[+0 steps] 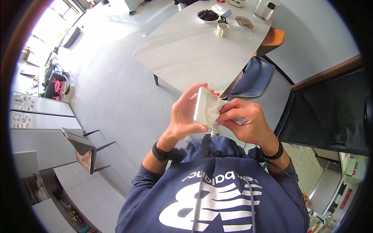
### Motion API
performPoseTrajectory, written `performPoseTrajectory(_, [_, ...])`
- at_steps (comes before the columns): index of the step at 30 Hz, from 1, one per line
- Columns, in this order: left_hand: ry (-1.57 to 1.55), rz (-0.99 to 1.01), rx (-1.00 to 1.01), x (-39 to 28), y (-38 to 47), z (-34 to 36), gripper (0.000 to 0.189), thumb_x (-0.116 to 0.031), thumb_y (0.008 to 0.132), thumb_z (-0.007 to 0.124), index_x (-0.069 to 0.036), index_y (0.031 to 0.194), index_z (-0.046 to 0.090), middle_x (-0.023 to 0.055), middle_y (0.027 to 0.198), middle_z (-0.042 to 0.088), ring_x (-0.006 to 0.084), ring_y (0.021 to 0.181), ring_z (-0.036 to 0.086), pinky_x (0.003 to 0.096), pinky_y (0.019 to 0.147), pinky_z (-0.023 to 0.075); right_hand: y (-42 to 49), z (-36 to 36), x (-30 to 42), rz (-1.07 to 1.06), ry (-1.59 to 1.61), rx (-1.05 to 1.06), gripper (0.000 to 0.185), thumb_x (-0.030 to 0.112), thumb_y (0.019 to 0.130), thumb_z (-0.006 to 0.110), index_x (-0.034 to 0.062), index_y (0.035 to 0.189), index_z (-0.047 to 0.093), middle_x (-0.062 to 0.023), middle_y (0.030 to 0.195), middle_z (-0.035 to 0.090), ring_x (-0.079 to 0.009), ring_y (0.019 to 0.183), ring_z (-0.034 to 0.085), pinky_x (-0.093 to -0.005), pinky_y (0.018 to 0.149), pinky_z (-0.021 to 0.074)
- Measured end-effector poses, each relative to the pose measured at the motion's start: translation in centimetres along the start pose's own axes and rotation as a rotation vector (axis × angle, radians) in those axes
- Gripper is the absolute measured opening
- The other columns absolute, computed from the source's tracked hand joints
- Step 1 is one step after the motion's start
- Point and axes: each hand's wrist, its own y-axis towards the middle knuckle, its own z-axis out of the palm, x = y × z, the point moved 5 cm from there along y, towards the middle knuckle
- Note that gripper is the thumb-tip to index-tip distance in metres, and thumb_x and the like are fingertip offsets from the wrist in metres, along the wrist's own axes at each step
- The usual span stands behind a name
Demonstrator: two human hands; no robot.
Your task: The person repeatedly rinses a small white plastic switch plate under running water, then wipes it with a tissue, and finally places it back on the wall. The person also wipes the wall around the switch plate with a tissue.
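My left hand point(185, 112) holds a shallow white rectangular tray or lid point(199, 105) by its edges, tilted, in front of my chest. Crumpled white tissue or cloth point(214, 110) is pinched in the fingers of my right hand point(243, 118) and lies against the inner face of the white piece. Both wrists wear black bands. Which kind of container the white piece belongs to cannot be told.
A marble-patterned table point(186, 55) stands ahead, bearing a bowl of dark fruit point(207, 15), a cream mug point(222, 29) and a plastic-covered dish point(244, 22). A blue chair point(255, 78) and an orange chair point(272, 40) are at its right; another chair point(83, 150) stands left.
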Motion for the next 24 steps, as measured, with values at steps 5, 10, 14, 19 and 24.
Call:
performPoseTrajectory(5, [-0.014,-0.02,-0.066,0.4,0.0,-0.4,0.116,-0.031,0.067,0.099,0.006,0.158,0.036,0.0208,0.142,0.059,0.0402,0.139,0.056,0.0538,0.117,0.0449,-0.4,0.2,0.5,-0.076,-0.123,-0.055,0.018,-0.001,0.081,0.081,0.0095,0.095,0.08,-0.006,0.098,0.072,-0.0277,0.086,0.072,-0.037,0.073,0.0579])
performPoseTrajectory(10, [-0.019,-0.014,-0.054,0.2,0.0,-0.2,0.116,-0.032,0.066,0.098,0.005,0.157,0.037,0.0209,0.142,0.059,0.0406,0.139,0.056,0.0541,0.117,0.0449,-0.6,0.7,1.1,-0.084,-0.021,0.002,0.021,-0.001,0.079,0.082,0.0107,0.096,0.08,-0.0053,0.096,0.071,-0.0285,0.088,0.07,-0.038,0.072,0.0577])
performPoseTrajectory(14, [-0.054,-0.047,-0.049,0.1,-0.5,0.0,0.117,-0.033,0.065,0.099,0.006,0.157,0.038,0.0209,0.141,0.059,0.0389,0.137,0.058,0.0522,0.116,0.0456,-0.6,-0.1,1.5,-0.171,-0.222,-0.055,0.022,-0.002,0.076,0.081,0.0105,0.095,0.079,-0.0047,0.096,0.07,-0.0277,0.087,0.069,-0.0374,0.072,0.0573])
performPoseTrajectory(19, [0.032,-0.087,0.039,-0.2,-0.8,0.0,0.121,-0.037,0.062,0.1,0.007,0.157,0.039,0.0181,0.144,0.059,0.0304,0.135,0.058,0.0433,0.115,0.0443,-0.6,-0.8,1.5,-0.152,-0.284,-0.162,0.026,-0.009,0.073,0.08,0.0082,0.092,0.079,-0.0037,0.095,0.072,-0.0243,0.084,0.067,-0.0339,0.069,0.056])
performPoseTrajectory(24, [0.066,-0.13,0.032,-0.3,-1.5,0.5,0.12,-0.037,0.063,0.1,0.01,0.156,0.039,0.0176,0.146,0.058,0.0254,0.136,0.055,0.0398,0.116,0.0404,-0.5,-0.3,2.4,-0.212,-0.309,-0.209,0.02,-0.003,0.08,0.076,0.006,0.098,0.077,-0.0067,0.098,0.07,-0.0285,0.09,0.066,-0.0391,0.077,0.0569])
